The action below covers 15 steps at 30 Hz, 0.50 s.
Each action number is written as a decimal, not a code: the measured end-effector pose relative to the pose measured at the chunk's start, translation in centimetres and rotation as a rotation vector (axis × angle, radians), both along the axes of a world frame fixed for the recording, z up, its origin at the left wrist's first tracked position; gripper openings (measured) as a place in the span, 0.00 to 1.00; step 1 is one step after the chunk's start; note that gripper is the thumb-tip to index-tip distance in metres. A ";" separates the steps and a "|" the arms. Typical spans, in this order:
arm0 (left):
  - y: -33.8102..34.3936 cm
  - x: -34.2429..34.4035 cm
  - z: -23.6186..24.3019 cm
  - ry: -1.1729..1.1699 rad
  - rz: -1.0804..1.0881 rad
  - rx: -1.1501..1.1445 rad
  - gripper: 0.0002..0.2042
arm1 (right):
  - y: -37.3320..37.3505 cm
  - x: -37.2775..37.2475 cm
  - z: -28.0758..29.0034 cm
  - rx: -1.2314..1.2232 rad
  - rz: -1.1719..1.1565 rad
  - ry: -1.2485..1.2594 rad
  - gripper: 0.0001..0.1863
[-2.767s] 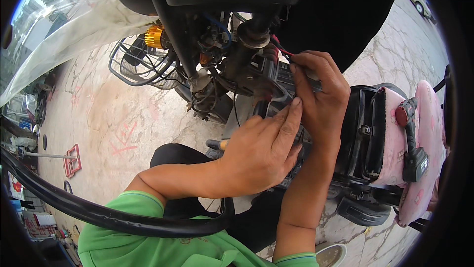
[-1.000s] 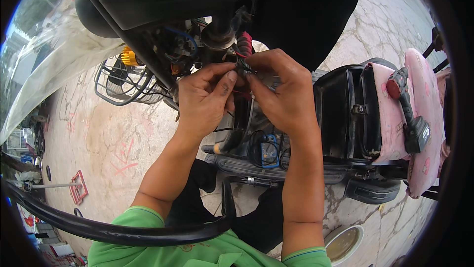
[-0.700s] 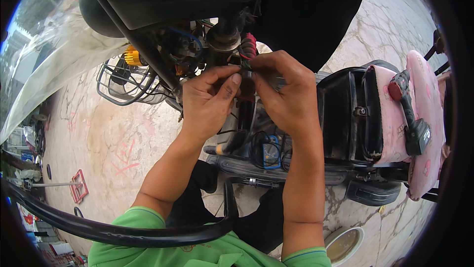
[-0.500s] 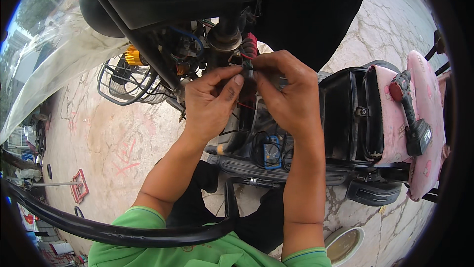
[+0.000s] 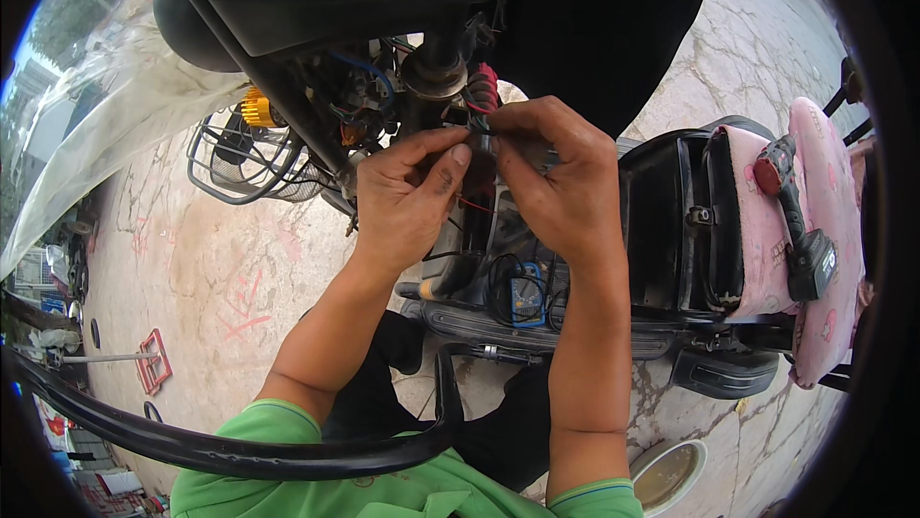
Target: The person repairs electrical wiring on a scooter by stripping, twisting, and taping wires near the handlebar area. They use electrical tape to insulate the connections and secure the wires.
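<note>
Both my hands meet at the opened front of an electric scooter, just below its steering column (image 5: 436, 77). My left hand (image 5: 407, 202) is closed in a pinch, thumb against forefinger, on a thin dark wire (image 5: 481, 130). From the other side my right hand (image 5: 561, 178) pinches the same wire, its fingertips close to the left ones. The wire's exact end is hidden by the fingers. Right above them hangs a bundle wrapped in red and black coils (image 5: 482, 89). A thin red wire (image 5: 476, 205) sticks out below the hands.
A blue multimeter (image 5: 527, 295) with black leads lies on the scooter's footboard (image 5: 613, 341). A cordless power tool (image 5: 795, 221) rests on the pink seat cover (image 5: 752, 278). The black handlebar (image 5: 287, 456) curves across in front of me. A wire basket (image 5: 254, 168) is at left, a basin (image 5: 671, 475) at lower right.
Both hands keep their pinch in nearly the same place. My left hand has shifted very slightly to the left.
</note>
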<state>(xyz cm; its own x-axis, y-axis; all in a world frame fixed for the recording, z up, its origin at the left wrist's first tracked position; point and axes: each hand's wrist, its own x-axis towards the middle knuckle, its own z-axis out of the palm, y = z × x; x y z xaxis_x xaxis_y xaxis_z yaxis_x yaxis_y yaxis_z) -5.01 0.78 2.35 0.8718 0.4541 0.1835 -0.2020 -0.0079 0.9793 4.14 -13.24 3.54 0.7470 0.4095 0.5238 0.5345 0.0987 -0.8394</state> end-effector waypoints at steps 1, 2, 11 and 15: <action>0.0 0.0 0.0 0.000 -0.001 -0.002 0.10 | 0.0 0.0 0.0 0.003 0.001 -0.008 0.12; 0.0 0.0 0.0 0.000 -0.001 -0.005 0.10 | 0.0 0.1 -0.1 0.007 0.002 -0.016 0.12; 0.1 0.0 0.0 0.002 -0.008 0.008 0.10 | 0.0 0.1 -0.1 0.017 -0.004 -0.036 0.12; -0.1 0.1 -0.1 -0.015 0.010 0.014 0.12 | 0.1 0.1 -0.2 0.029 -0.005 -0.031 0.12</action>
<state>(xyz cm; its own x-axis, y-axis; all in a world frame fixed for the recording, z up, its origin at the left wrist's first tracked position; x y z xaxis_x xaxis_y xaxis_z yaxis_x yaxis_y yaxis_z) -4.88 0.72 2.22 0.8646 0.4598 0.2028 -0.2163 -0.0239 0.9760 4.23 -13.14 3.34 0.7321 0.3902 0.5584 0.5610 0.1197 -0.8191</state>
